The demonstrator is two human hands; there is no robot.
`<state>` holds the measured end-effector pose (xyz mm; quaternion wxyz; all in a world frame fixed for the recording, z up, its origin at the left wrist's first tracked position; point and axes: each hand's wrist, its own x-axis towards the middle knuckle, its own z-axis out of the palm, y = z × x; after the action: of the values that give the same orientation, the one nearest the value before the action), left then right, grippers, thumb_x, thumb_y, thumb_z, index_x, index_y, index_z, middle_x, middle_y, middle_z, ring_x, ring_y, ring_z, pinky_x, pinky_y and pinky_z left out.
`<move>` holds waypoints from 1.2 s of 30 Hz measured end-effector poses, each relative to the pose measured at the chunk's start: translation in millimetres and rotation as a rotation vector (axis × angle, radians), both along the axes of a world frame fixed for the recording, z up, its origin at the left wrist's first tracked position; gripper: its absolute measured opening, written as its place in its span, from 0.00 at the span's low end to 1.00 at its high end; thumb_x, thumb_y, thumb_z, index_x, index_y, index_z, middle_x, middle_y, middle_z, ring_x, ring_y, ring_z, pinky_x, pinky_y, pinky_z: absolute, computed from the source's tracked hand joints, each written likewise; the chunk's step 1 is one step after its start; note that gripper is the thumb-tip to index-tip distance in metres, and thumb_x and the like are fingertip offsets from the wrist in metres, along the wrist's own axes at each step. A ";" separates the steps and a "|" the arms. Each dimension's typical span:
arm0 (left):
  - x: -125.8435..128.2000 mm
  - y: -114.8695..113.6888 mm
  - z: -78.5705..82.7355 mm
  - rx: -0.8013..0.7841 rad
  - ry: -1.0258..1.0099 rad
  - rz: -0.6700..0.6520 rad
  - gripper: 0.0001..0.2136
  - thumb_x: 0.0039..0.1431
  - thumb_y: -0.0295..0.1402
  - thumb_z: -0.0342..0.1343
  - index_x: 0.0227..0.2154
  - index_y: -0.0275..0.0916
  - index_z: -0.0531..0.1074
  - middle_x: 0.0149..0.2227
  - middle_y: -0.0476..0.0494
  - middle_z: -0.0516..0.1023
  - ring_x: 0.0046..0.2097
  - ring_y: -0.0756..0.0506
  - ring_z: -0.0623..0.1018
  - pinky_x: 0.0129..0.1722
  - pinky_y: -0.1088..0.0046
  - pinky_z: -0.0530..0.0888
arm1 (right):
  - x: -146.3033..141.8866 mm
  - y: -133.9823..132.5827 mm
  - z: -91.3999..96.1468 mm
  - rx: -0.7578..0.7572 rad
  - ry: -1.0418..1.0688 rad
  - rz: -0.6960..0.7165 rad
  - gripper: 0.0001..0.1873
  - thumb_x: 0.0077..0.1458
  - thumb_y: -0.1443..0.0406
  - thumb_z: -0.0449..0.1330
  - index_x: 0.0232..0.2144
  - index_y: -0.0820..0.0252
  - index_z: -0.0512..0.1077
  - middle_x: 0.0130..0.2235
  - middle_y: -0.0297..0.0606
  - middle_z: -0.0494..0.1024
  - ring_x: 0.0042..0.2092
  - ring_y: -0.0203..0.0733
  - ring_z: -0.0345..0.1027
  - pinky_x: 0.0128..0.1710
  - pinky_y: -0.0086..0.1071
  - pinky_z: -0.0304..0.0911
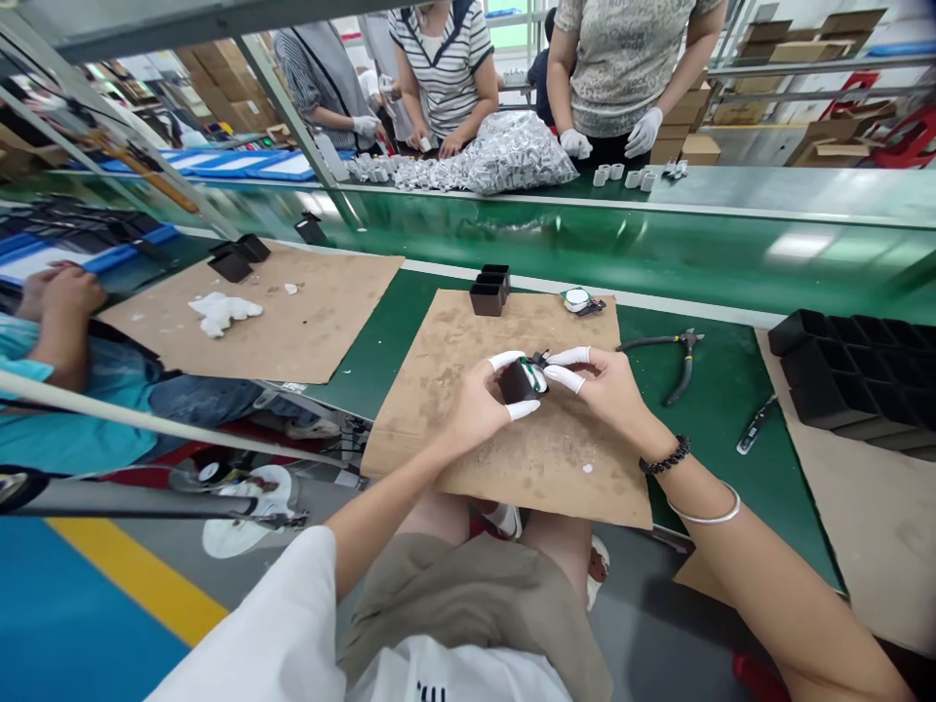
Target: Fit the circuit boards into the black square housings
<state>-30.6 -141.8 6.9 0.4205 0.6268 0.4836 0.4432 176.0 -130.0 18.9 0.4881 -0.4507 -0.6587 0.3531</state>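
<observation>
Over cardboard, black box, two-handed

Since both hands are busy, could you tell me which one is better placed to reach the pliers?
Probably the right hand: the pliers lie on the green mat just to its right, while the left hand cups the small black box on the other side.

The casing is black, its insert green and white. The fingertips wear white cots. The cardboard sheet is brown, the bench mat green; the boxes at twelve o'clock are black.
</observation>
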 end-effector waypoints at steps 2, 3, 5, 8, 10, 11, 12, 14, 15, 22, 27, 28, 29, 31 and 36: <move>7.1 -5.3 -8.8 0.154 0.101 0.093 0.31 0.43 0.33 0.71 0.54 0.39 0.74 0.56 0.36 0.79 0.57 0.35 0.78 0.61 0.52 0.73 | -2.1 -1.1 -3.0 0.016 -0.009 -0.013 0.11 0.53 0.57 0.69 0.36 0.56 0.84 0.38 0.40 0.87 0.39 0.50 0.82 0.43 0.42 0.77; 10.2 -7.0 -13.1 0.199 0.139 0.119 0.30 0.45 0.33 0.71 0.54 0.39 0.74 0.56 0.36 0.78 0.58 0.35 0.77 0.61 0.52 0.73 | -3.2 -2.2 -3.7 0.029 -0.019 -0.018 0.10 0.54 0.58 0.68 0.36 0.56 0.84 0.39 0.40 0.87 0.39 0.50 0.82 0.43 0.41 0.77; 15.1 -8.6 -19.8 0.252 0.199 0.153 0.29 0.46 0.33 0.71 0.54 0.40 0.74 0.55 0.37 0.79 0.57 0.35 0.78 0.60 0.52 0.73 | -5.8 -5.3 -3.9 0.070 -0.064 -0.035 0.09 0.56 0.59 0.66 0.35 0.56 0.84 0.38 0.40 0.87 0.39 0.49 0.82 0.42 0.40 0.77; 19.6 -9.2 -23.4 0.308 0.242 0.186 0.28 0.48 0.32 0.71 0.54 0.41 0.73 0.53 0.38 0.79 0.56 0.36 0.78 0.58 0.54 0.75 | -11.3 -10.7 -4.6 0.135 -0.158 -0.066 0.08 0.58 0.61 0.64 0.32 0.56 0.83 0.37 0.41 0.86 0.39 0.49 0.81 0.40 0.39 0.75; 21.1 -10.0 -23.0 0.330 0.263 0.199 0.28 0.49 0.32 0.70 0.54 0.41 0.72 0.52 0.39 0.79 0.56 0.36 0.78 0.58 0.54 0.75 | -16.7 -13.7 -7.3 0.148 -0.154 -0.084 0.08 0.59 0.61 0.63 0.31 0.57 0.81 0.37 0.41 0.85 0.39 0.48 0.80 0.41 0.39 0.74; 21.3 -10.4 -22.6 0.329 0.272 0.206 0.28 0.49 0.32 0.70 0.54 0.41 0.71 0.52 0.39 0.79 0.55 0.36 0.78 0.58 0.54 0.75 | -19.7 -14.8 -9.3 0.131 -0.127 -0.080 0.09 0.59 0.60 0.63 0.32 0.57 0.80 0.38 0.41 0.85 0.40 0.48 0.79 0.41 0.39 0.74; 21.4 -10.7 -22.4 0.320 0.282 0.215 0.27 0.50 0.32 0.69 0.54 0.41 0.71 0.52 0.39 0.78 0.55 0.35 0.78 0.57 0.54 0.75 | -22.4 -15.7 -11.4 0.103 -0.095 -0.069 0.08 0.59 0.59 0.63 0.33 0.57 0.79 0.38 0.41 0.84 0.40 0.47 0.79 0.41 0.39 0.74; 21.0 -10.3 -22.6 0.283 0.296 0.230 0.28 0.49 0.30 0.68 0.54 0.41 0.70 0.52 0.38 0.77 0.55 0.35 0.77 0.56 0.52 0.75 | -25.8 -16.5 -14.7 0.039 -0.061 -0.031 0.09 0.57 0.59 0.65 0.37 0.57 0.77 0.40 0.39 0.84 0.41 0.47 0.79 0.41 0.39 0.75; 20.7 -9.4 -23.1 0.260 0.290 0.227 0.28 0.49 0.30 0.68 0.54 0.41 0.69 0.53 0.38 0.76 0.55 0.34 0.77 0.56 0.52 0.75 | -25.8 -16.3 -15.6 0.018 -0.072 -0.011 0.11 0.55 0.59 0.67 0.40 0.56 0.76 0.41 0.38 0.84 0.41 0.47 0.79 0.41 0.39 0.75; 19.4 -1.0 -24.8 0.253 0.035 0.086 0.30 0.52 0.37 0.68 0.57 0.40 0.65 0.54 0.37 0.74 0.55 0.39 0.77 0.59 0.56 0.74 | -1.1 1.9 -17.2 0.341 -0.206 -0.186 0.13 0.58 0.63 0.65 0.46 0.55 0.76 0.45 0.44 0.83 0.43 0.51 0.78 0.46 0.46 0.74; 15.8 -1.0 -25.8 0.257 -0.016 0.227 0.24 0.57 0.35 0.64 0.56 0.41 0.67 0.53 0.38 0.75 0.55 0.41 0.76 0.60 0.57 0.72 | 5.8 13.5 -27.6 0.370 -0.404 -0.103 0.12 0.54 0.67 0.66 0.43 0.58 0.77 0.40 0.46 0.82 0.42 0.54 0.77 0.42 0.46 0.75; 14.9 -1.1 -26.3 0.235 -0.032 0.246 0.23 0.58 0.35 0.63 0.56 0.41 0.68 0.53 0.38 0.75 0.55 0.41 0.76 0.60 0.57 0.72 | 5.5 13.4 -28.6 0.392 -0.390 -0.122 0.13 0.56 0.66 0.66 0.45 0.57 0.76 0.41 0.45 0.81 0.43 0.54 0.77 0.43 0.46 0.75; 14.1 -1.2 -26.7 0.214 -0.049 0.258 0.22 0.58 0.35 0.62 0.55 0.40 0.68 0.53 0.37 0.75 0.55 0.41 0.76 0.60 0.57 0.72 | 4.9 12.6 -29.3 0.426 -0.348 -0.169 0.13 0.57 0.65 0.65 0.46 0.56 0.76 0.42 0.45 0.81 0.44 0.53 0.77 0.45 0.47 0.74; 13.1 -1.3 -27.1 0.199 -0.073 0.268 0.21 0.59 0.35 0.61 0.55 0.40 0.69 0.54 0.37 0.75 0.55 0.41 0.76 0.60 0.57 0.71 | 3.0 9.8 -30.1 0.455 -0.281 -0.255 0.14 0.60 0.62 0.64 0.49 0.55 0.75 0.46 0.45 0.81 0.47 0.53 0.77 0.48 0.47 0.74; 12.3 -1.4 -27.0 0.231 -0.050 0.314 0.19 0.61 0.35 0.60 0.54 0.41 0.69 0.54 0.38 0.75 0.56 0.42 0.76 0.62 0.57 0.69 | -3.2 2.4 -30.4 0.299 -0.439 -0.091 0.14 0.61 0.63 0.63 0.49 0.55 0.77 0.42 0.44 0.81 0.44 0.52 0.77 0.44 0.46 0.74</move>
<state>-18.3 -143.2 -20.1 0.2834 0.5765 0.5109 0.5712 172.8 -127.6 -11.5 0.4103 -0.4683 -0.7727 0.1233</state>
